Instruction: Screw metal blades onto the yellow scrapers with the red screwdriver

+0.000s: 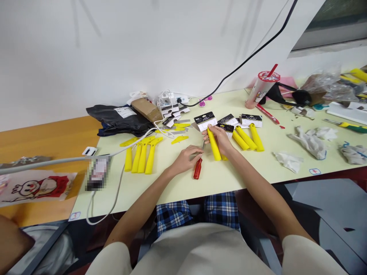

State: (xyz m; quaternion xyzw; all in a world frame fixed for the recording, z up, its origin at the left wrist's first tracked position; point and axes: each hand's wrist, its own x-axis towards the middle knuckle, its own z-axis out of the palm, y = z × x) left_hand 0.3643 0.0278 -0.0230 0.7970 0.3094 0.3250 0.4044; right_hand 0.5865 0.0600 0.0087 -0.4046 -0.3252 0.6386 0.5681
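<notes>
Head view: I'm looking down on a pale worktop (169, 187) against a white wall, both hands out over it.
Right hand (220, 138): here it is, clamped around the upper part of a yellow handle (215, 147), just right of the worktop's middle.
Yellow handle: tilted, its thick end towards me; I have a black-and-white card (205, 121) just beyond the fingers.
Left hand (187, 158): close by on the left, fingers bent and brought near one another beside the screwdriver; I cannot tell from here whether they grip its shaft.
Red screwdriver (197, 169): between the two hands, grip pointing my way, shaft running up towards the right hand.
Right-hand handles (245, 137): three more yellow ones, just beside the right forearm, upper ends at more packaging cards (251, 120).
Left-hand row (142, 157): four yellow handles side by side, flat yellow pieces at their tops.
Loose blades (180, 139): flat yellow and grey pieces, scattered beyond the left hand.
Back edge: I see a black package (120, 117), a brown box (146, 110) and a white power strip (172, 100).
Far right: a cup with a red straw (262, 91), a red marker (268, 114), then crumpled tissue (289, 162) nearer me.
</notes>
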